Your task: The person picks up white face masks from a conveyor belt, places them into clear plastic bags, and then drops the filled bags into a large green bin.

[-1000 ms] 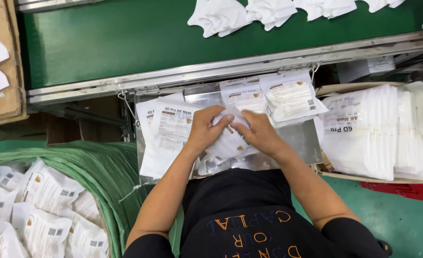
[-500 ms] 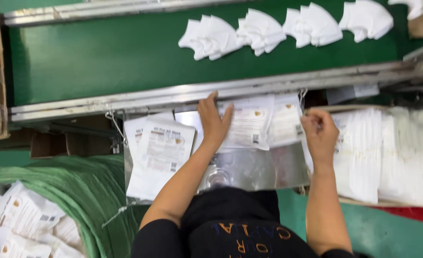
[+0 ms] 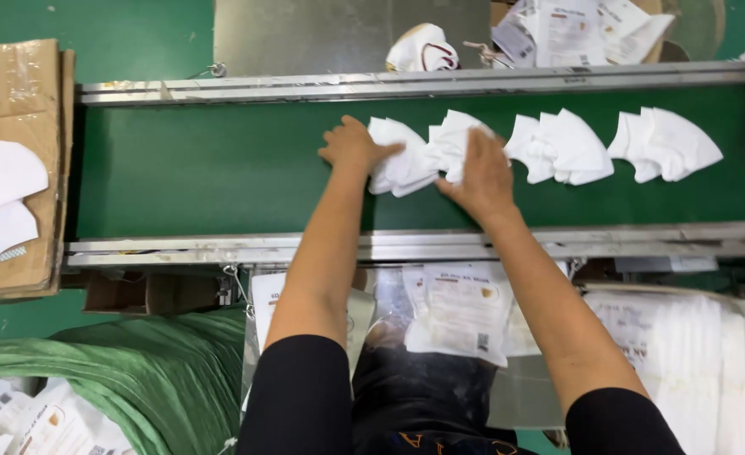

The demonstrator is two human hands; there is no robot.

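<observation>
Both arms reach over the steel rail onto a green conveyor belt (image 3: 204,168). My left hand (image 3: 351,145) rests on the left edge of a bunch of white folded masks (image 3: 402,164). My right hand (image 3: 483,173) lies flat over the neighbouring white masks (image 3: 452,139). Two more white mask bunches, one (image 3: 562,147) and another (image 3: 667,143), lie further right on the belt. Below the rail, printed clear packets (image 3: 456,312) lie on a steel tray in front of me.
A cardboard box (image 3: 18,93) with white masks stands at the left. A green sack (image 3: 162,371) of filled packets sits lower left. A stack of white masks (image 3: 684,354) fills the lower right. Beyond the belt lie a steel plate (image 3: 305,34) and more packets (image 3: 574,29).
Both hands left the packets on the tray and moved up onto the belt, landing on the white masks. The view tilted upward and the masks have travelled along the belt.
</observation>
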